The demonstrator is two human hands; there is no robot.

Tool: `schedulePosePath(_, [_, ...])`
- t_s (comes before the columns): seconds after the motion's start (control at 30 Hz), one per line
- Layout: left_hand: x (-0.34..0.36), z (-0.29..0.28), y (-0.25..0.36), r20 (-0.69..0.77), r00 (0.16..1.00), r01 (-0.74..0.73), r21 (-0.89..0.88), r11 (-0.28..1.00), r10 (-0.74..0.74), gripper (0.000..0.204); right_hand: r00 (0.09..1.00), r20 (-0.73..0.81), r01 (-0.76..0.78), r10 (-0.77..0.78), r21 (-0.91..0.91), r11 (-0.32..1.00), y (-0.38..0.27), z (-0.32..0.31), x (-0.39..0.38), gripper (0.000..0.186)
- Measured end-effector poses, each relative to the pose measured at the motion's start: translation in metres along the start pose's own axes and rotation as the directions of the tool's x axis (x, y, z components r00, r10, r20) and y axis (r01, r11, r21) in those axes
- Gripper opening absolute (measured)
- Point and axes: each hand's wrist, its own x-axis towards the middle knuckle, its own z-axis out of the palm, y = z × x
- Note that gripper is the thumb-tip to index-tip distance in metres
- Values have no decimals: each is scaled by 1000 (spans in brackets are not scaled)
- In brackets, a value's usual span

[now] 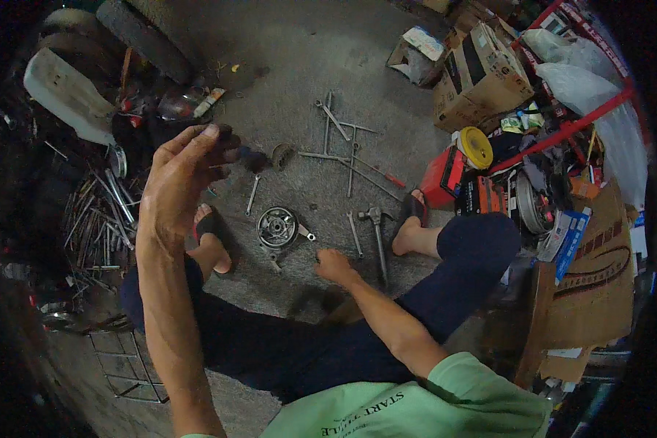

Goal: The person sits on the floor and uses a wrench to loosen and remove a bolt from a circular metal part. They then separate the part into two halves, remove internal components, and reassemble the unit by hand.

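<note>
Okay, so your left hand [190, 157] was up in the air on the left, fingers bent over and bunched toward the thumb, and the tips were so dark and blurry I couldn't tell if you were pinching anything. Your right hand [334, 266] was down low with the fingers curled in, and I couldn't tell if something was tucked in there either. The hub [277, 228] lay on the floor [306, 66] between your feet, near your right hand, with its lever [306, 234] sticking out that way. You had one wrench [253, 195] up and left of the hub, and another wrench [355, 235] to its right beside the hammer [379, 241]. Farther out, more tools [350, 158] lay crisscrossed. Off to your left was a messy pile of rods [98, 226], and to your right a red box [438, 177] and a carton [482, 91].
</note>
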Motion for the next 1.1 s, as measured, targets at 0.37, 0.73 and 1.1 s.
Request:
schedulePosePath(0.37, [33, -81, -54, -101, 991, 107, 199, 974, -88, 26, 949, 313, 15, 33, -149, 989, -62, -28, -41, 23])
schedulePosePath(0.73, [13, -50, -47, -199, 971, 191, 318, 929, -131, 22, 976, 138, 167, -167, 9, 986, -71, -24, -39, 23])
schedulePosePath(1.1, [-8, -29, -62, -19, 994, 100, 593, 799, -111, 33, 966, 220, 137, -134, 3, 991, -73, -50, -54, 28])
